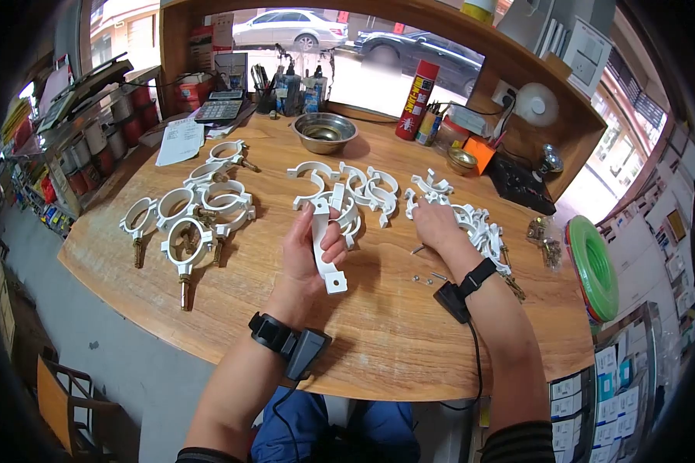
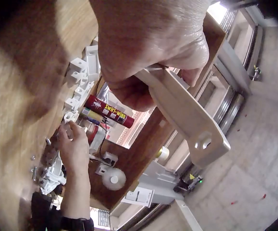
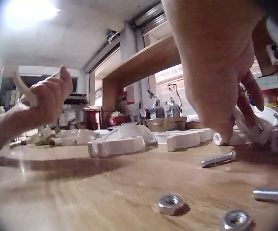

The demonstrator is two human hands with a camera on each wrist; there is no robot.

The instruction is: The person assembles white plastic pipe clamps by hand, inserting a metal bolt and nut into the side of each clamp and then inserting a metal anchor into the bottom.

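Observation:
My left hand (image 1: 305, 251) holds a curved white clamp half (image 1: 322, 247) up above the table, its flat end with a square hole pointing down toward me. In the left wrist view, the same clamp half (image 2: 187, 113) extends out from the fingers and thumb. On the right, my right hand (image 1: 438, 225) reaches down into a pile of white clamp halves (image 1: 479, 229). Its fingertips are bent down among the pieces in the right wrist view; I cannot tell whether they grip one. Beside this hand lie a bolt (image 3: 218, 159) and a nut (image 3: 170, 204).
More clamp halves (image 1: 378, 193) lie mid-table. Assembled white ring clamps (image 1: 185, 241) with brass-coloured anchor bolts are grouped on the left. Behind stand a metal bowl (image 1: 325, 133) and a red spray can (image 1: 418, 100). A green coil (image 1: 592, 266) is at the right edge.

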